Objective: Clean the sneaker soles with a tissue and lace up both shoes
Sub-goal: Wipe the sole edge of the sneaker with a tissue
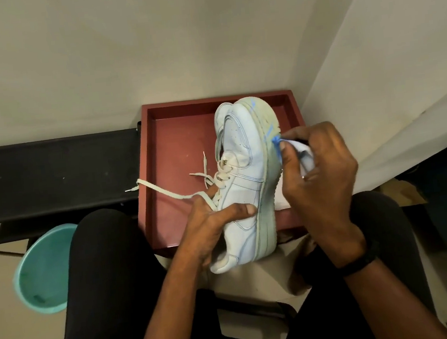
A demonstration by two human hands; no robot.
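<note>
Both hands are closed on the work: the left hand (209,226) clamps the white sneaker (246,183) around its laced upper, thumb pressed on the side panel, while the right hand (319,170) pinches a white tissue (304,152) against the sole edge, beside a blue smear there; the sneaker lies on its side between the two hands, toe toward the far right corner of the red tray (170,147), heel past the tray's near edge over the person's lap; loose laces (164,190) trail leftward, one end over the tray's left rim; more white tissue lies under the right hand near the tray's near right corner; a teal basin (42,271) sits on the floor to the left.
</note>
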